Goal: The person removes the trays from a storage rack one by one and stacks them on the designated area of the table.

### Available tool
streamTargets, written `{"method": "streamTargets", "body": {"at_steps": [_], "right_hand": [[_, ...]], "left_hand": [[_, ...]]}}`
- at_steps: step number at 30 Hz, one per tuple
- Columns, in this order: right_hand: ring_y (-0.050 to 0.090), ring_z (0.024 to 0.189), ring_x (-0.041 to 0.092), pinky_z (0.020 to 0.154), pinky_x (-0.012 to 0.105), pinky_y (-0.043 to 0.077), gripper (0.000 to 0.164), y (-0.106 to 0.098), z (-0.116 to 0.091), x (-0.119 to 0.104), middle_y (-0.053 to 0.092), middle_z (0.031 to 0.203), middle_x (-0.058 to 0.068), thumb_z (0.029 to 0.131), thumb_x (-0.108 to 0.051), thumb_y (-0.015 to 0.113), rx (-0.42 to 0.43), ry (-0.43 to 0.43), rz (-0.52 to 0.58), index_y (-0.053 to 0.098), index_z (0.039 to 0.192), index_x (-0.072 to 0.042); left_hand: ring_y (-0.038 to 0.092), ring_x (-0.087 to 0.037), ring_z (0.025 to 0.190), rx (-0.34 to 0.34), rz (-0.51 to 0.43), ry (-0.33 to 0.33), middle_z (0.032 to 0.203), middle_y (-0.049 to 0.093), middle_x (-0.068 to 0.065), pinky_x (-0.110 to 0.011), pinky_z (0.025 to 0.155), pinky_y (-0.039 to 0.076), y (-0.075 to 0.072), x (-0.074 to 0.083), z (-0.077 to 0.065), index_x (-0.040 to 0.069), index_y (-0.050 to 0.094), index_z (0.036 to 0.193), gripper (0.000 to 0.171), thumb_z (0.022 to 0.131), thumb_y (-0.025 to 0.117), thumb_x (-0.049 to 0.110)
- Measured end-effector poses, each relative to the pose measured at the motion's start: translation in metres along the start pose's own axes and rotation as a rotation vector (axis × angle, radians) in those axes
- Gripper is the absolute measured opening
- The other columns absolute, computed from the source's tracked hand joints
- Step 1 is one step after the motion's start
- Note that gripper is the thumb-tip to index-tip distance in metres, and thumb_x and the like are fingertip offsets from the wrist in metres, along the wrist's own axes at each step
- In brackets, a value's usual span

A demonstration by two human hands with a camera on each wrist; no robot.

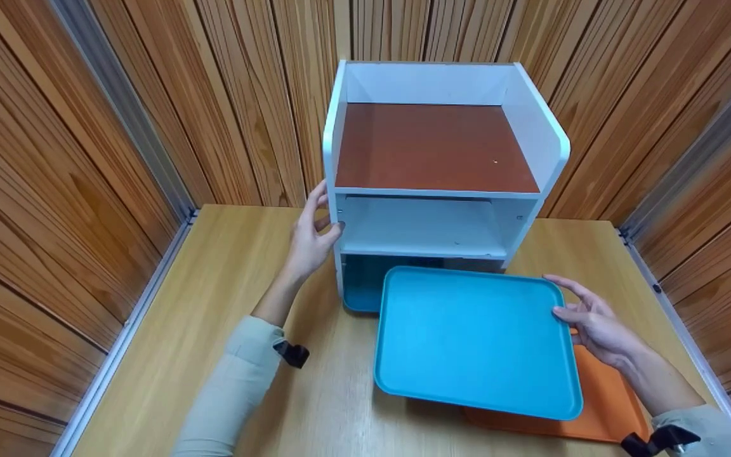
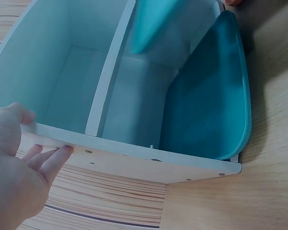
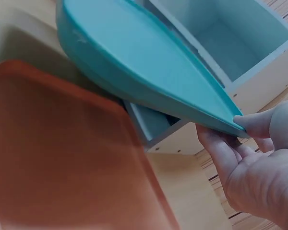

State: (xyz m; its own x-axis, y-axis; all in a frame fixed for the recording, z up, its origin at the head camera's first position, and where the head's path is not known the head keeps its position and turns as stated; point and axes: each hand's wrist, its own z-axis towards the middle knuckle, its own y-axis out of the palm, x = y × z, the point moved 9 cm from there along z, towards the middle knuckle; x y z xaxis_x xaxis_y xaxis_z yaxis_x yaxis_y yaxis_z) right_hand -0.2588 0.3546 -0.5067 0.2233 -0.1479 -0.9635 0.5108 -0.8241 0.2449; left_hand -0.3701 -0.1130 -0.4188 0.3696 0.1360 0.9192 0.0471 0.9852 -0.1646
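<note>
A blue tray is held up in front of the white shelf unit. My right hand pinches its right edge, thumb on top and fingers underneath, as the right wrist view also shows. My left hand grips the front edge of the unit's left side panel, with the thumb at the front and the fingers on the outer face. In the bottom compartment lies a second blue tray, partly hidden in the head view by the held one. An orange tray lies on the table below the held tray.
The shelf unit's top has a brown surface with raised white sides. Its middle compartment has a white floor. The unit stands at the back of a wooden table, with wood-panelled walls behind and on both sides.
</note>
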Motion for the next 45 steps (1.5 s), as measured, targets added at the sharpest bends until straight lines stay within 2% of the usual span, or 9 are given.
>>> {"method": "streamTargets", "body": {"at_steps": [6, 14, 21, 25, 30, 34, 45], "right_hand": [[0.083, 0.116, 0.015, 0.098, 0.036, 0.071, 0.054, -0.015, -0.009, 0.02, 0.081, 0.134, -0.002, 0.123, -0.007, 0.032, 0.009, 0.06, -0.004, 0.052, 0.158, -0.043], [0.079, 0.126, 0.013, 0.104, 0.034, 0.068, 0.061, -0.038, -0.025, 0.034, 0.076, 0.145, -0.007, 0.122, -0.005, 0.027, -0.025, 0.035, 0.023, 0.05, 0.162, -0.045], [0.082, 0.122, 0.016, 0.103, 0.034, 0.069, 0.064, -0.051, -0.033, 0.036, 0.082, 0.136, -0.001, 0.122, -0.004, 0.022, -0.06, 0.033, 0.073, 0.052, 0.162, -0.045], [0.082, 0.122, 0.018, 0.103, 0.035, 0.069, 0.065, -0.054, -0.037, 0.033, 0.082, 0.136, 0.003, 0.122, -0.003, 0.02, -0.088, 0.026, 0.106, 0.051, 0.164, -0.042], [0.081, 0.127, 0.021, 0.106, 0.038, 0.069, 0.068, -0.058, -0.045, 0.032, 0.08, 0.142, 0.006, 0.121, 0.0, 0.017, -0.124, 0.02, 0.139, 0.05, 0.165, -0.04], [0.079, 0.131, 0.023, 0.109, 0.04, 0.068, 0.07, -0.066, -0.055, 0.032, 0.078, 0.148, 0.007, 0.121, 0.001, 0.015, -0.151, 0.018, 0.179, 0.049, 0.167, -0.039], [0.077, 0.134, 0.019, 0.11, 0.037, 0.067, 0.073, -0.099, -0.086, 0.037, 0.077, 0.149, 0.002, 0.121, -0.001, 0.014, -0.111, 0.056, 0.169, 0.051, 0.165, -0.046]], "left_hand": [[0.05, -0.047, 0.16, 0.004, 0.001, -0.01, 0.169, 0.048, -0.023, -0.065, 0.125, 0.053, 0.0, -0.001, 0.0, 0.017, 0.033, 0.177, 0.079, 0.107, 0.064, -0.004], [0.051, -0.043, 0.159, 0.006, 0.004, -0.011, 0.168, 0.049, -0.022, -0.066, 0.125, 0.053, 0.0, 0.0, 0.0, 0.018, 0.034, 0.177, 0.079, 0.107, 0.065, -0.004], [0.056, -0.045, 0.157, 0.0, 0.0, -0.024, 0.169, 0.047, -0.025, -0.063, 0.122, 0.056, 0.0, -0.004, 0.0, 0.019, 0.033, 0.177, 0.08, 0.108, 0.064, -0.003], [0.056, -0.047, 0.156, -0.001, -0.005, -0.011, 0.168, 0.046, -0.03, -0.063, 0.122, 0.056, 0.0, -0.003, 0.001, 0.017, 0.033, 0.177, 0.08, 0.107, 0.064, -0.004], [0.053, -0.045, 0.158, 0.003, 0.006, -0.003, 0.167, 0.048, -0.029, -0.063, 0.124, 0.053, 0.0, -0.002, 0.001, 0.014, 0.033, 0.176, 0.079, 0.106, 0.064, -0.005], [0.053, -0.045, 0.159, 0.001, 0.011, -0.022, 0.169, 0.047, -0.027, -0.063, 0.125, 0.053, 0.0, -0.003, 0.0, 0.017, 0.033, 0.177, 0.08, 0.107, 0.065, -0.003], [0.05, -0.041, 0.159, 0.013, 0.031, -0.048, 0.17, 0.047, -0.026, -0.062, 0.127, 0.052, -0.001, -0.004, 0.0, 0.02, 0.033, 0.177, 0.079, 0.108, 0.064, -0.002]]}}
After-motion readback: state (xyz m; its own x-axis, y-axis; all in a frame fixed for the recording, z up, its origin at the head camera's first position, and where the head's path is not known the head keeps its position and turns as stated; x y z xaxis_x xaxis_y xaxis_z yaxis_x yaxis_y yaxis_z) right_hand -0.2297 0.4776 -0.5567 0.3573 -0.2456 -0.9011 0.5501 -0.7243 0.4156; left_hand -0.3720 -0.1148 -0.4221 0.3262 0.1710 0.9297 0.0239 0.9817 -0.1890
